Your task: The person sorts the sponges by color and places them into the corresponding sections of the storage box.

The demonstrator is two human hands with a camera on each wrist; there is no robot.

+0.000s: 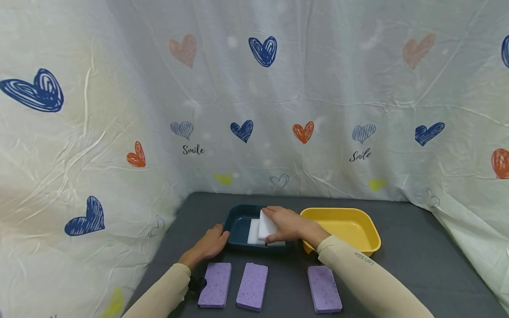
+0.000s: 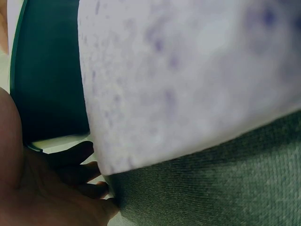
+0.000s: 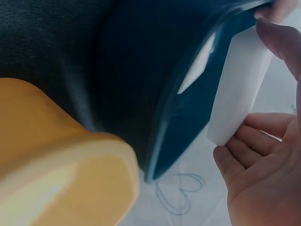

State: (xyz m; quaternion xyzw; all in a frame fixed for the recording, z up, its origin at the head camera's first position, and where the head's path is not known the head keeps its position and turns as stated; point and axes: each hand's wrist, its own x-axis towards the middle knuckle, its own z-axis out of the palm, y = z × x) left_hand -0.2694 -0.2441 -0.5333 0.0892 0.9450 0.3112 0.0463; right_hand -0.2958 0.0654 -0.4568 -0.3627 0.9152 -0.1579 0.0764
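A white sponge block (image 1: 267, 225) is pinched between the thumb and fingers of my right hand (image 1: 292, 224), above the dark blue basin (image 1: 238, 223). In the right wrist view, the white block (image 3: 240, 84) is tilted, with my thumb on one edge and fingertips on the other. Below it, another white block (image 1: 253, 233) lies inside the basin, partly covered by the held one. My left hand (image 1: 210, 243) rests at the basin's left side, touching the rim near its front corner. Its fingers (image 2: 77, 172) look loosely extended in the left wrist view.
A yellow basin (image 1: 346, 223) stands just right of the blue one, under my right forearm. Along the front of the grey table (image 1: 405, 260) lie three purple sponges, a left one (image 1: 214, 285), a middle one (image 1: 252, 286) and a right one (image 1: 324, 289). A heart-printed curtain (image 1: 278, 97) hangs behind.
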